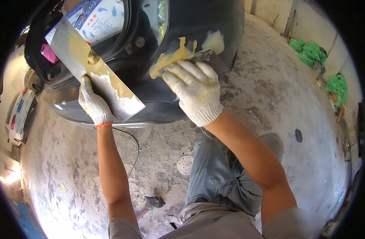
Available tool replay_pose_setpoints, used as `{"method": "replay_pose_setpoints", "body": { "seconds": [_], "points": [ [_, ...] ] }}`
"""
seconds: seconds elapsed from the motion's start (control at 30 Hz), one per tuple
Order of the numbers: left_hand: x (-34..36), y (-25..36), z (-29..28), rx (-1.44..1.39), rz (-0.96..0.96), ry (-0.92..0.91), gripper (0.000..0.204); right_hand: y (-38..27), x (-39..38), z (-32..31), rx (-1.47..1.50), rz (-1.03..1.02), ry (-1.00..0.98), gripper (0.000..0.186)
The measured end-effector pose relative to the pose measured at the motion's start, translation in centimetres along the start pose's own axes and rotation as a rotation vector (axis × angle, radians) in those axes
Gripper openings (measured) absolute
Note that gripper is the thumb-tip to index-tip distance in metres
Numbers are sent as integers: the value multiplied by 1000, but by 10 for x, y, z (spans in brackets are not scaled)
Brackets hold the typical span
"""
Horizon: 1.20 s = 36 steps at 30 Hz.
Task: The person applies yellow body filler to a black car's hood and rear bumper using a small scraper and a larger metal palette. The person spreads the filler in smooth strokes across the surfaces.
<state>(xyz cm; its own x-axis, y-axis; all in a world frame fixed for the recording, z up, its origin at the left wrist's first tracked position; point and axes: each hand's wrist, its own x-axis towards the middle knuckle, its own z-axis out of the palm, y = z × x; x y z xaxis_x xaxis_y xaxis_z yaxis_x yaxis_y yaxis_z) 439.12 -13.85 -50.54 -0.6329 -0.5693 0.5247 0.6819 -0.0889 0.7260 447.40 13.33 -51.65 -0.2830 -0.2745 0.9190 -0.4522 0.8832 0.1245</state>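
My left hand point(94, 102), in a white knit glove, is closed on the edge of a long flat metal putty board point(73, 49). Yellow putty and a white layer are smeared along the board, which is tilted in front of the car's open rear. My right hand point(195, 89), also gloved, grips a flat grey putty spreader point(214, 59) against the dark car body point(150, 93). Yellow putty point(164, 63) lies on the panel beside the fingers. A paler putty patch point(214, 42) sits just beyond the spreader. The right fingers partly hide the tool.
A white and blue printed box point(102, 22) lies inside the car's rear opening. On the concrete floor are a perforated sanding disc point(185, 165), a cable point(137, 145) and a dark tool head point(154, 201). Green netting point(310, 52) lies by the right wall; a white car point(21, 115) stands far left.
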Motion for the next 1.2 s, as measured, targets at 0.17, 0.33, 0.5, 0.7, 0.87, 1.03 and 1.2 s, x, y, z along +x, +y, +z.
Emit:
{"method": "replay_pose_setpoints", "body": {
  "seconds": [0.17,0.33,0.5,0.7,0.87,1.03,1.2],
  "points": [
    [3,-1,0,9,-56,1,40,3,-16,-13,-15,-32,-106,29],
    [5,-1,-3,15,-74,-3,40,41,21,-6,-55,52,217,30],
    [0,3,-2,48,10,-20,38,56,41,5,-14,85,117,25],
    [-3,7,2,18,-35,-6,38,19,-18,-2,-7,-45,2,18],
    [0,5,0,64,-7,-12,39,35,-4,-17,-1,-4,108,26],
    [2,1,-4,67,17,-21,39,69,37,-1,4,99,173,30],
    [-1,4,-1,99,-25,15,39,34,-13,-4,41,-33,62,22]
  ]
}}
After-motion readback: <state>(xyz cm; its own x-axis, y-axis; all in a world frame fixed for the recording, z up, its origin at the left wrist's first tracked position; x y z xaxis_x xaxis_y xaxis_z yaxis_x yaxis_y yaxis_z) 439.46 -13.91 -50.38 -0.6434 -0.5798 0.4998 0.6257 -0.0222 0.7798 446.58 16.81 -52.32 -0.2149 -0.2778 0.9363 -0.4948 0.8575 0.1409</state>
